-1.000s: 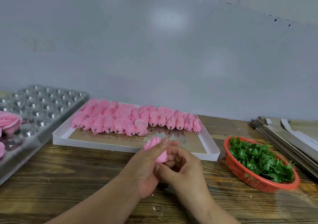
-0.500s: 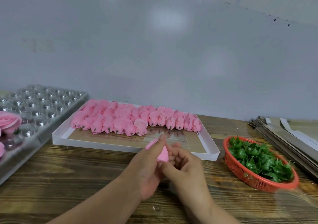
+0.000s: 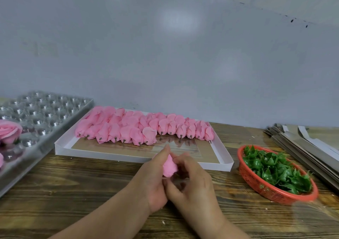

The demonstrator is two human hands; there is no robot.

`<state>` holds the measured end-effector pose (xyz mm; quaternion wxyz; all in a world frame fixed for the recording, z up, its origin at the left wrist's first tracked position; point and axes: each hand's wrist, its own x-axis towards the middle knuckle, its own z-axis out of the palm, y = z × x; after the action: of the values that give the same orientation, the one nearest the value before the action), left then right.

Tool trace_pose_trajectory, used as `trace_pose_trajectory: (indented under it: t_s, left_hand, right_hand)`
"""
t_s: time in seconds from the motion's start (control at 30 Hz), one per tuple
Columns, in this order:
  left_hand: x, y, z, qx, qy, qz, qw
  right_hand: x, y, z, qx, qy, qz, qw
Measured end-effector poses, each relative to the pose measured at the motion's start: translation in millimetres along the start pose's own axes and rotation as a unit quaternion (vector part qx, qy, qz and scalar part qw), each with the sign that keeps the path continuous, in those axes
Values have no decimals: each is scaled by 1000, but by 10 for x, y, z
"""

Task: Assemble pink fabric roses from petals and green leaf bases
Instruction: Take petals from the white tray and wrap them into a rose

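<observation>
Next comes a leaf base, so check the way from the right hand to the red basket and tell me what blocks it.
Nothing visible blocks it. The right hand, with the left hand, holds the pink rosebud; bare wooden table lies between it and the red basket of green leaf bases. The basket is open-topped.

Wooden plank worktop (image 3: 73, 193) fills lower frame. Shallow white cardboard tray (image 3: 128, 157) at centre, holding rows of pink fabric rosebuds (image 3: 139, 128) along its far side. At left edge, clear plastic blister tray (image 3: 47, 114), with an opened pink fabric rose (image 3: 9, 131) in it. At lower right, red plastic mesh basket (image 3: 271, 193) holding green plastic leaf bases (image 3: 275, 167). Behind the basket, at right edge, stack of flat grey cardboard sheets (image 3: 308, 150). Lower centre, before the white tray: left hand (image 3: 152, 180) and right hand (image 3: 192, 182) together, one pink fabric bud (image 3: 169, 166) between them.
</observation>
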<state>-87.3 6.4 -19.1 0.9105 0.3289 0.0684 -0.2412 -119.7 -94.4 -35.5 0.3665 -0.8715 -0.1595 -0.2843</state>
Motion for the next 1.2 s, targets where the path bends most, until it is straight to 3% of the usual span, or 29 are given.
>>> trace_pose_trajectory:
  t_s: [0.1,0.2,0.3,0.4,0.5,0.73,1.03,1.2]
  left_hand:
    - [8,-28,5,2,8,-8,1000]
    - [8,-35,10,12,-10,2,1000]
    - [41,-46,-30,42,-12,23,999]
    - [26,-34,-51,98,-16,40,994]
    - [0,-12,-74,139,-53,44,988]
    - [38,-47,-69,145,-62,65,985]
    - [-27,-143,-80,93,-117,36,988]
    - [-19,-107,-93,106,-75,54,990]
  right_hand:
    - [7,6,-12,-45,18,-10,999]
    - [23,-31,-33,93,2,90,992]
    - [58,-63,-52,263,-26,193,945]
    - [79,-82,-77,412,-68,270,868]
    - [98,-68,-99,471,-103,292,826]
    - [62,-42,-49,417,-34,224,880]
    - [61,-67,-68,440,-36,218,870]
    - [77,-58,-72,453,-55,259,851]
